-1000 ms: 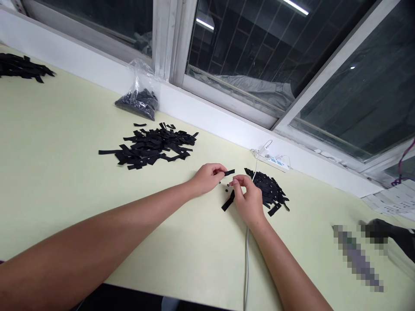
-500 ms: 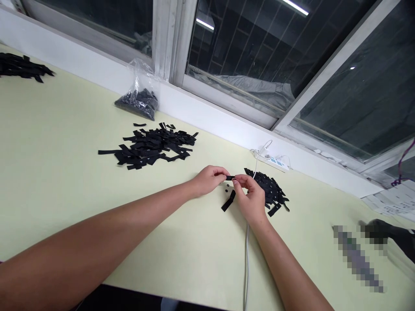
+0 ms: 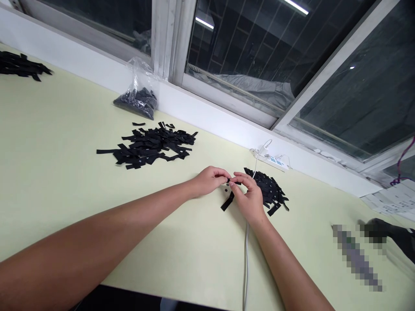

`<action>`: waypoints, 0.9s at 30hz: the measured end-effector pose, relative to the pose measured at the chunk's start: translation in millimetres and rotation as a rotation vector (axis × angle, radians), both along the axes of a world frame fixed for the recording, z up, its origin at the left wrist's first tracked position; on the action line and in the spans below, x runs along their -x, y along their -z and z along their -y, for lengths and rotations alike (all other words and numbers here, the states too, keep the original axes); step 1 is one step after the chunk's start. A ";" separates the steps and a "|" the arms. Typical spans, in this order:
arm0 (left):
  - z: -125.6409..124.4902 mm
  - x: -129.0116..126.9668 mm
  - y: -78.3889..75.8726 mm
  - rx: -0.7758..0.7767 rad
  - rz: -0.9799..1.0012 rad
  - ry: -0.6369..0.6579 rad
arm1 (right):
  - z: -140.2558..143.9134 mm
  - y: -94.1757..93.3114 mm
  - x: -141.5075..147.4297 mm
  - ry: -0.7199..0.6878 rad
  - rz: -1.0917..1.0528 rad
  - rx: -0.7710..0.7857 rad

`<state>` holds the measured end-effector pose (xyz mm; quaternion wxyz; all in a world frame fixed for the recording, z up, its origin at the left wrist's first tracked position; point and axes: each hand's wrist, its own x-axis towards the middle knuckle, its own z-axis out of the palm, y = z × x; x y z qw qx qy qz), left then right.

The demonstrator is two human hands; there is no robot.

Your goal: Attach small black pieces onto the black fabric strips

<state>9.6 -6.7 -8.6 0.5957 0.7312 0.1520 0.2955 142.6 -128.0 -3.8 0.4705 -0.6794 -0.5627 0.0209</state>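
My left hand and my right hand meet over the table, fingertips close together. Between them they pinch a short black fabric strip, mostly covered by the fingers. Small dark ring-like pieces lie on the table just below the fingertips. Another black strip rests by my right thumb, partly hidden by that hand. Beyond my right hand spreads a pile of black strips, some with small light spots. A larger heap of black strips lies farther off to the left.
A clear plastic bag with dark pieces stands by the white ledge. More black strips lie at the far left. A white cable runs under my right hand near a power strip. A blurred object lies at right.
My right hand has shifted slightly left, closer to my left fingertips. The strip has turned a little in the fingers, and its right end now shows below my right index finger.
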 end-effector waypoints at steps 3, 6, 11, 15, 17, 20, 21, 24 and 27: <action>0.8 0.9 -0.9 0.011 0.025 0.038 | -1.7 1.1 -0.8 -0.008 -0.068 -0.006; 0.1 2.8 -1.2 -0.014 0.038 0.055 | -3.6 2.2 -1.7 -0.036 -0.177 -0.005; -3.0 5.9 -2.1 0.024 0.013 0.114 | -3.6 1.0 -1.2 -0.102 -0.422 -0.004; -4.0 6.9 -4.2 0.131 -0.007 0.164 | -1.3 -1.4 2.6 -0.142 -0.513 -0.010; -4.0 7.2 -5.6 0.188 -0.013 0.172 | 2.2 -7.4 6.0 -0.145 -0.499 0.006; -3.3 8.2 -8.4 0.283 -0.046 0.145 | 19.1 -28.4 5.9 -0.038 -0.340 -0.010; -3.0 8.8 -9.6 0.310 -0.064 0.129 | 29.8 -37.4 1.3 0.049 -0.261 -0.063; -1.9 10.2 -13.0 0.346 -0.103 0.090 | 79.7 -58.3 -37.3 0.476 -0.065 -0.358; -1.8 10.1 -13.7 0.339 -0.111 0.077 | 152.2 -53.1 -112.3 0.928 0.107 -0.355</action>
